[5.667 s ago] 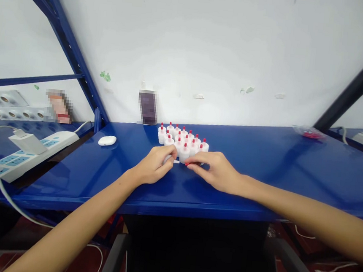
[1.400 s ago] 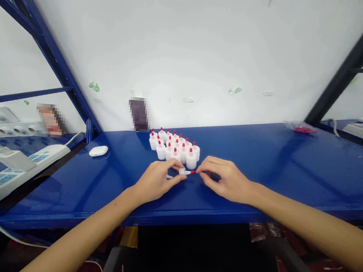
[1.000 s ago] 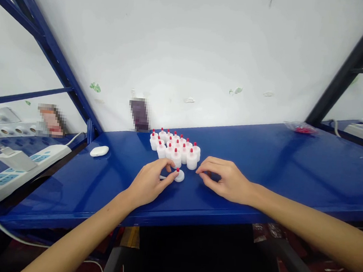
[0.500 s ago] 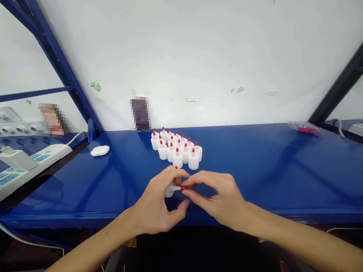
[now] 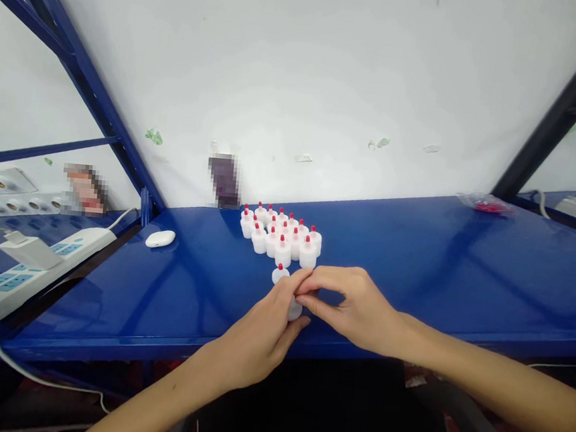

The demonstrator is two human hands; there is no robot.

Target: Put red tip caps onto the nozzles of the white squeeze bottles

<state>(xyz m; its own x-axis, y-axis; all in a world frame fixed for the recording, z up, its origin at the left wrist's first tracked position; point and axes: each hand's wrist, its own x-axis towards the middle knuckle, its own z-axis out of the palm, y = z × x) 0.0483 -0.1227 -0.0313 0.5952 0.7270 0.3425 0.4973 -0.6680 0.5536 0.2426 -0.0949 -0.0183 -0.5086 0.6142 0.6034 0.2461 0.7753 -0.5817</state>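
Near the table's front edge, my left hand (image 5: 268, 328) is closed around a small white squeeze bottle (image 5: 294, 311), whose lower part shows between thumb and fingers. My right hand (image 5: 348, 305) meets it from the right, thumb and forefinger pinched together at the bottle's top. The red cap that these fingertips held a moment ago is now hidden by them. Just beyond my left fingers stands one white bottle with a red cap (image 5: 280, 274). Behind it, several more capped white bottles (image 5: 282, 252) stand upright in a close group.
On the blue table (image 5: 416, 254) a white earbud case (image 5: 159, 239) lies at the left. A plastic bag with red pieces (image 5: 488, 205) rests at the back right. A power strip (image 5: 71, 244) with a plugged-in charger (image 5: 33, 249) is beyond the blue frame (image 5: 96, 105).
My left hand has shifted right with the bottle and closed in on my right hand. The red cap has gone out of sight behind the fingers, and the nearest standing bottle shows more.
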